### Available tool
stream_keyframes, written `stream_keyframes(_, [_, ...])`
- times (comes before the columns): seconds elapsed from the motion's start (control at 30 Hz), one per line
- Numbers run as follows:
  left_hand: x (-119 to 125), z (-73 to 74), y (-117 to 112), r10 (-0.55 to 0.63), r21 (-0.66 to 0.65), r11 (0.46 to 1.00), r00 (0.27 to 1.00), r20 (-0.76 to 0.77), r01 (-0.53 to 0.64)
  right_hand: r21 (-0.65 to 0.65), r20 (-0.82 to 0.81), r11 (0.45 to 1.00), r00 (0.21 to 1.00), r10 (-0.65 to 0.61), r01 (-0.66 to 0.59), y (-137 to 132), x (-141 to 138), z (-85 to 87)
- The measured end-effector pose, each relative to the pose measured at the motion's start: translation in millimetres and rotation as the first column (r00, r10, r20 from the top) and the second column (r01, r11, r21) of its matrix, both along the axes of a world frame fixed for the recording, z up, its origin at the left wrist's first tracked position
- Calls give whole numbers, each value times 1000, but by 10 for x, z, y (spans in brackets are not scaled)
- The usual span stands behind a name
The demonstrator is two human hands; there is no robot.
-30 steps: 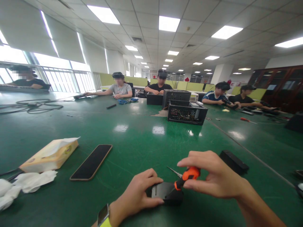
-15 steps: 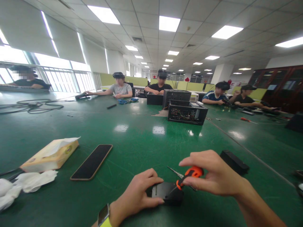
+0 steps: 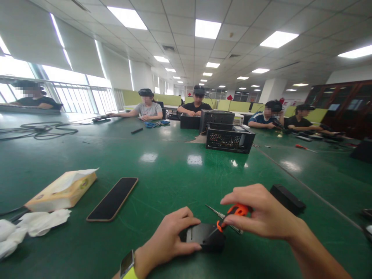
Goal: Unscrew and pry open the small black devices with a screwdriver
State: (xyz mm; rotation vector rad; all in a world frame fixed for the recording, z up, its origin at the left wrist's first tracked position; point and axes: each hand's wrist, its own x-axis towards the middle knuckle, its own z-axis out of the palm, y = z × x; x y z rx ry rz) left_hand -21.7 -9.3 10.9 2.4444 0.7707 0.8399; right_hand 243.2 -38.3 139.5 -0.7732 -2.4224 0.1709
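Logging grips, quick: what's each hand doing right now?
Left hand: closed on the black device, thumb and fingers at its sides.
Right hand: holding the orange-and-black screwdriver, thumb against its handle.

- 1 head-worn view looks forward and down across the green table (image 3: 162, 166).
- Close by: the left hand (image 3: 177, 231) at 6 o'clock in the frame, the right hand (image 3: 263, 212) at 4 o'clock.
- Farther off, the ceiling (image 3: 244, 46) fills 12 o'clock.

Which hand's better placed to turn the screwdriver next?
Likely right: the right hand holds the screwdriver, slanting over the black box; the left hand is gripping that box.
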Motion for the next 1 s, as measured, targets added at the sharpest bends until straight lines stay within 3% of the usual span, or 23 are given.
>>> stream_keyframes(0.13, [-1, -5, 6, -7, -7, 1000, 1000, 3, 7, -25, -4, 1000, 1000, 19, -19, -12, -3, 12])
stream_keyframes(0.33, [4, 10, -5, 3, -11, 1000, 1000, -15, -4, -154, -61, 972, 984, 168, -175, -40, -5, 71])
stream_keyframes(0.57, [-9, -11, 7, -7, -37, 999, 1000, -9, 7, -92, 92, 995, 995, -24, 33, -30, 3, 17])
stream_keyframes(0.8, [-10, -22, 14, -13, -16, 1000, 1000, 0, 13, -95, -26, 992, 996, -82, 79, 135, 152, 11])
stream_keyframes(0.9, [-11, -23, 15, -6, 25, 1000, 1000, -19, 7, -172, -106, 956, 960, -258, 238, 354, 336, -181])
stream_keyframes(1.0, [-8, -26, 16, 6, 92, 996, 999, -35, -3, -284, -143, 849, 855, -498, 446, 559, 503, -584])
